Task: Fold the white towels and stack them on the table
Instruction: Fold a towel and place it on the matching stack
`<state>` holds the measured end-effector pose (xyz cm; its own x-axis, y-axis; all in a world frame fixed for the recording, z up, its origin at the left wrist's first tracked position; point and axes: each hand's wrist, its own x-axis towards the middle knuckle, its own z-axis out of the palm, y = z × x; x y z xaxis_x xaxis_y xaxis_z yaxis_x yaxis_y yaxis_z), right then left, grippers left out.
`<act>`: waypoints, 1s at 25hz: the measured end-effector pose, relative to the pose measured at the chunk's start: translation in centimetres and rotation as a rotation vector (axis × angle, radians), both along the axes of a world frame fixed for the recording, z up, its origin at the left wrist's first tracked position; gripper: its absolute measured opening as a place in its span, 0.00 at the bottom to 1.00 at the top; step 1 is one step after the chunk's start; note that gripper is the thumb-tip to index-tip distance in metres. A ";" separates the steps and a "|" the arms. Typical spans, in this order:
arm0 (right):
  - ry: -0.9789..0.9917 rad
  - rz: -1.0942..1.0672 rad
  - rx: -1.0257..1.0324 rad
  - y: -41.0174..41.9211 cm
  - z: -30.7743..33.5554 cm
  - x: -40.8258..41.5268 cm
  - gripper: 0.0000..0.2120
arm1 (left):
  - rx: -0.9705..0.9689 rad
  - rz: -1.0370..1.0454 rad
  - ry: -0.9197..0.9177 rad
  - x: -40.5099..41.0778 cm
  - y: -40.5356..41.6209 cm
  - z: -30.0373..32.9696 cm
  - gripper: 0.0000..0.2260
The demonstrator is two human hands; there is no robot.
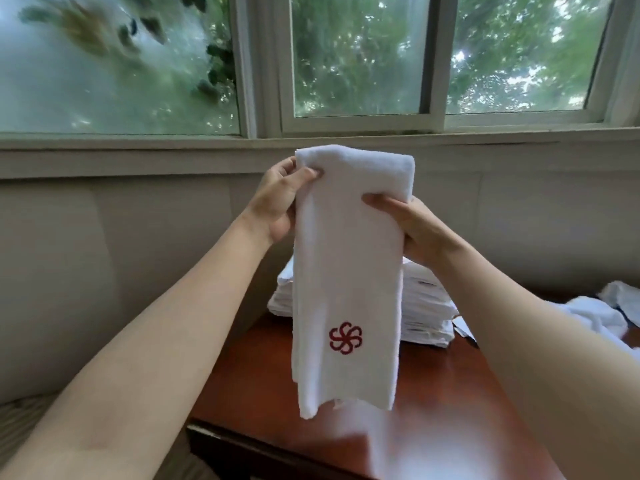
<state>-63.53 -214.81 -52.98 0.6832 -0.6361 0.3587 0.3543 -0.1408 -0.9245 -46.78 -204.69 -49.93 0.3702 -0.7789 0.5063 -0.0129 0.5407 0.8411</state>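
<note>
A white towel (349,265) with a red pinwheel emblem hangs lengthwise in the air above the table, folded into a narrow strip. My left hand (277,199) pinches its top left corner, thumb in front. Lower on the right edge, my right hand (412,226) holds the strip with the thumb across the front. Behind the hanging towel, a stack of folded white towels (426,306) sits on the reddish-brown wooden table (433,410), partly hidden by it.
A heap of unfolded white towels (602,313) lies at the right edge of the view. A window with a sill (173,140) runs along the wall behind the table. The table's near left corner (194,427) shows at bottom centre.
</note>
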 end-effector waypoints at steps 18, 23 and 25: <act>0.097 -0.417 0.010 -18.3 0.6 22.3 0.14 | 0.454 -0.229 0.222 17.2 -9.6 -17.6 0.19; 0.426 -0.507 -0.122 -29.1 2.3 25.5 0.28 | 0.521 -0.181 0.342 22.7 -19.9 -15.5 0.12; 0.707 -0.673 -0.254 -31.6 -2.5 25.6 0.35 | 0.751 -0.086 0.280 23.4 -22.4 -16.7 0.11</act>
